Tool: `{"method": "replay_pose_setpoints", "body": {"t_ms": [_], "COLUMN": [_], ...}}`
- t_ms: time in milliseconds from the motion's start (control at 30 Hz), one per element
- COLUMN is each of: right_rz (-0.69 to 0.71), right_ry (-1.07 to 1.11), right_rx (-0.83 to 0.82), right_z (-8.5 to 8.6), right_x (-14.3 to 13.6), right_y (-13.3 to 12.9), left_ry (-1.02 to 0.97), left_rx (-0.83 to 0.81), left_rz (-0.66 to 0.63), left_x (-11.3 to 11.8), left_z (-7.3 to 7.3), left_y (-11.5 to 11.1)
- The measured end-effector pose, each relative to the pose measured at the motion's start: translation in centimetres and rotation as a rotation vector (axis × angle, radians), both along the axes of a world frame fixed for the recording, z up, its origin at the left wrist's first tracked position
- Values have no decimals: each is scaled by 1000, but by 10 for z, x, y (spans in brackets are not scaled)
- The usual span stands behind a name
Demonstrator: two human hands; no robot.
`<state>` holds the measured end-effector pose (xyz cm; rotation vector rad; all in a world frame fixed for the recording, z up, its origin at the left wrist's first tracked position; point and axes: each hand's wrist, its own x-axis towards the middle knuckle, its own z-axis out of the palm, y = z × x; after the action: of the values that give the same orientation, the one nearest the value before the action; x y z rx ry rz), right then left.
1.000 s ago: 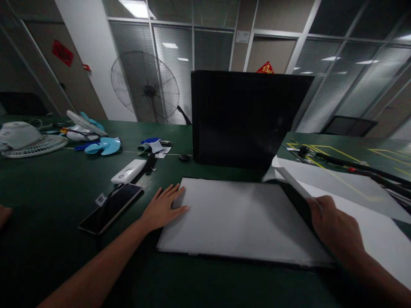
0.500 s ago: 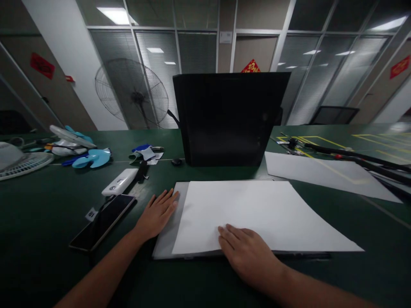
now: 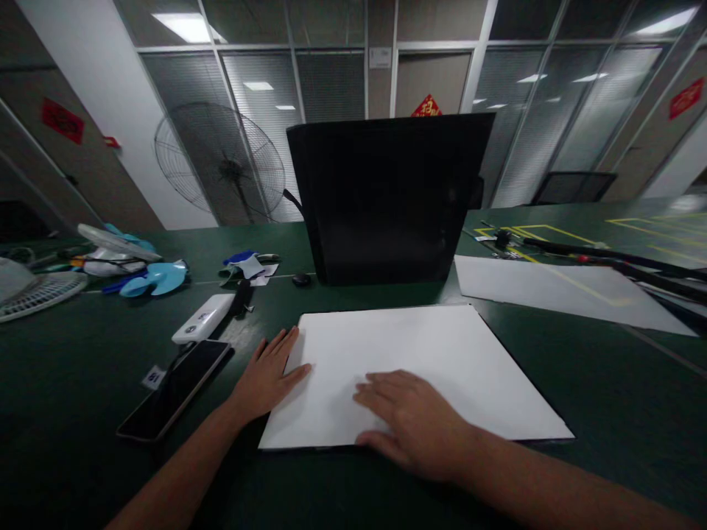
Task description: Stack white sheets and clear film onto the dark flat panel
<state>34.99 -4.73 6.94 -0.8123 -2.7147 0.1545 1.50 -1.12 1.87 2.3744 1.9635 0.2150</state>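
At the left of the frame, a blue fan blade [image 3: 157, 279] is seen, with a phone [image 3: 180, 389] and a white box [image 3: 203, 319] placed below it and nearer the middle. In the lower middle, the left edge of a white sheet [image 3: 458, 353] laid flat is covered by the left hand [image 3: 269, 381], its fingers opened and extended, while the right hand [image 3: 412, 419] is held over the sheet's near part with fingers outstretched, though whether its palm is pressed down cannot be told. Behind the sheet a black box [image 3: 387, 199] is stood upright in the upper middle, and at the right a second sheet [image 3: 524, 282] is spread beside black cables [image 3: 618, 256].
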Motion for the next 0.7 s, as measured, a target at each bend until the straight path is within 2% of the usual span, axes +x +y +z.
{"method": "replay_pose_setpoints", "body": {"t_ms": [100, 167, 233, 300, 367, 433, 533, 700], "right_rz": [-298, -568, -733, -982, -1114, -1144, -1159, -1159], "right_ry": [71, 77, 68, -39, -78, -81, -98, -161], "right_rx": [107, 206, 219, 148, 71, 21, 10, 70], "right_z": [0, -8, -18, -30, -41, -48, -52, -42], "right_x": [68, 126, 184, 231, 260, 274, 275, 258], "right_y": [61, 109, 149, 175, 188, 192, 191, 178], "left_ry": [11, 17, 20, 21, 25, 31, 40, 35], "left_rx": [0, -4, -6, 8, 25, 29, 3, 2], "left_rz": [-17, -25, -28, -27, -31, -31, -21, -3], "left_x": [0, 0, 1, 1, 1, 2, 3, 5], "left_z": [1, 2, 3, 3, 2, 2, 2, 2], "left_y": [0, -1, -2, -3, -3, -2, 0, 1]}}
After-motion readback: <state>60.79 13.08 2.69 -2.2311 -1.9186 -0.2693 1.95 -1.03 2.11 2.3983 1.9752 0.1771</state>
